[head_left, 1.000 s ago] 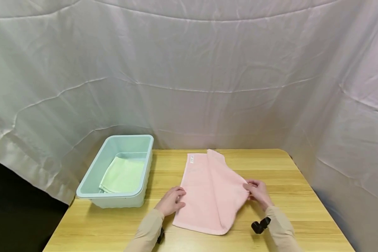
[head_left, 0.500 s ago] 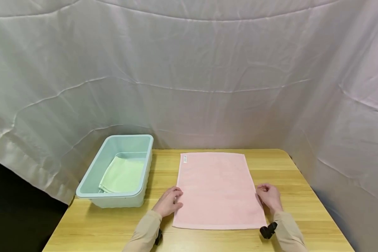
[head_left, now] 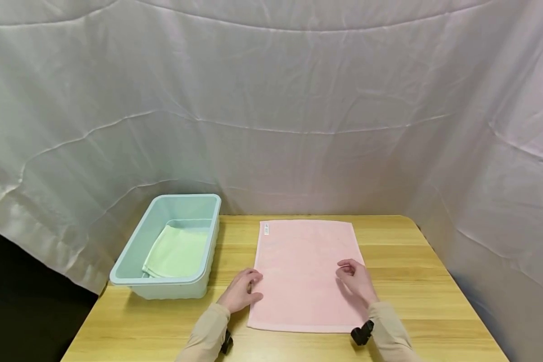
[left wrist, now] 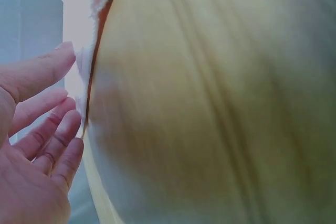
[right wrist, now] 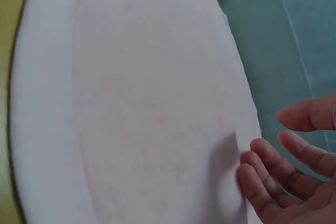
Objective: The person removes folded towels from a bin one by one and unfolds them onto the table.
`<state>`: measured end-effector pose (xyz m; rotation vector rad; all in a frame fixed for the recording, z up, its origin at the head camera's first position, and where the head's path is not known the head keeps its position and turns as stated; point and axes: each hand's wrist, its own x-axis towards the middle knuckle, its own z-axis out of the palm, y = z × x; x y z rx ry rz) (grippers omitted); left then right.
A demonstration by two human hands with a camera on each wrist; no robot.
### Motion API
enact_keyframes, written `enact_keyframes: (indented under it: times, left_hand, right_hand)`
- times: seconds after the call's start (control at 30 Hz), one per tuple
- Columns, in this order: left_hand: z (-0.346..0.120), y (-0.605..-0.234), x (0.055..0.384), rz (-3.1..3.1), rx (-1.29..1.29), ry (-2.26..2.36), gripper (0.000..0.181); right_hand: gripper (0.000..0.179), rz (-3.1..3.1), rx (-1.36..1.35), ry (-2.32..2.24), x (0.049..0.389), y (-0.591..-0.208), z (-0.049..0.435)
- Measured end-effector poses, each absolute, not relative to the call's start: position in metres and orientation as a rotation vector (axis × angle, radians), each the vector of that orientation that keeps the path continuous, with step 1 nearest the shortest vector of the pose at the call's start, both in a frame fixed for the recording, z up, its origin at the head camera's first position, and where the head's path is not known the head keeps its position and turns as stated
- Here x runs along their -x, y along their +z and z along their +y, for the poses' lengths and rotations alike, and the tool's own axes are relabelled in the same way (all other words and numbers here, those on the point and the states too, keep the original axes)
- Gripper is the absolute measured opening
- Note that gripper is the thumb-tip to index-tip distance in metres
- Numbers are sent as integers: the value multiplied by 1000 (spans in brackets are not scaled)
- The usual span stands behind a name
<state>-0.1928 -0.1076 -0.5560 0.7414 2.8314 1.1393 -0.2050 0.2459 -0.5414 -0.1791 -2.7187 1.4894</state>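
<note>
Along the bottom edge of the frame, 2 beige sleeves [head_left: 203,333] reach forward, each with a small black wrist camera [head_left: 362,333].

Just beyond, left of lower center, the left hand [head_left: 241,291] lies at the left edge of a pink towel [head_left: 303,271], thumb apart from its loosely bent fingers, gripping nothing; whether the fingertips touch the hem is hard to tell. Right of lower center, the right hand [head_left: 356,281] hovers over the towel's right side, relaxed and holding nothing, its shadow falling on the cloth.

The towel is spread flat at lower center, a white label [head_left: 266,229] at its upper left corner. It could slide or rumple, I judge, if a hand dragged across it while the other left its edge unpinned; the right wrist camera, near the lower right corner, might also snag it.

At left, a pale blue bin [head_left: 172,290] holds a folded green cloth [head_left: 176,254]. Both bin and towel rest on a wooden table [head_left: 434,301]. Behind everything hangs a gray curtain [head_left: 298,100].
</note>
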Motion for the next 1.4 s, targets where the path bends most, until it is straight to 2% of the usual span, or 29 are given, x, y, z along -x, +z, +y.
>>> enact_keyframes:
  times: [0.37, 0.83, 1.4]
  left_hand:
    - [-108, -555, 192, 2737, -696, 1178, 56]
    - [-101, -554, 191, 2717, -692, 1130, 58]
    - [-70, -552, 198, 2715, -786, 1047, 57]
  right_hand:
    - [29, -2789, 140, 1378, 202, -546, 233]
    - [41, -2814, 157, 1347, 200, -545, 236]
    - [50, -2819, 230, 1306, 203, -552, 263]
